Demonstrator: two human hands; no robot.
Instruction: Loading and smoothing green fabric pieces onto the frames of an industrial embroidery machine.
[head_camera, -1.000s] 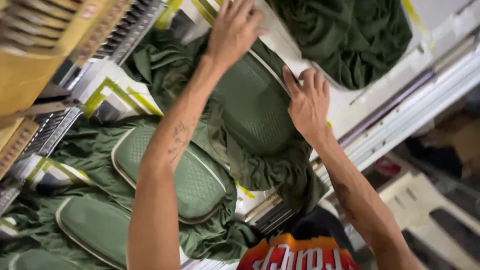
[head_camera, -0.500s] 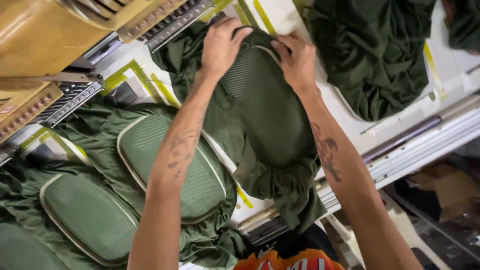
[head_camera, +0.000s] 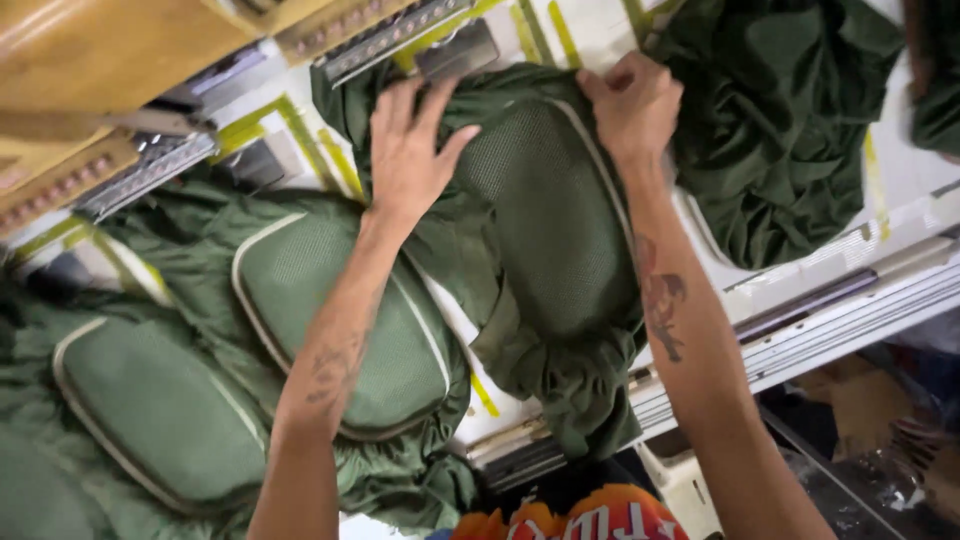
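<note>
Your left hand (head_camera: 408, 150) presses flat, fingers spread, on the dark green mesh panel (head_camera: 560, 215). Your right hand (head_camera: 635, 100) pinches the panel's far edge, beside the crumpled green cloth (head_camera: 790, 110).

both hands have slid up the dark green mesh panel (head_camera: 550, 220): left hand (head_camera: 405, 160) flat, right hand (head_camera: 635, 105) gripping its top edge.

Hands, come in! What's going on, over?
Left hand flat on dark green mesh-panelled fabric piece. Right hand pinching its top edge. Loose green fabric heap alongside.
</note>
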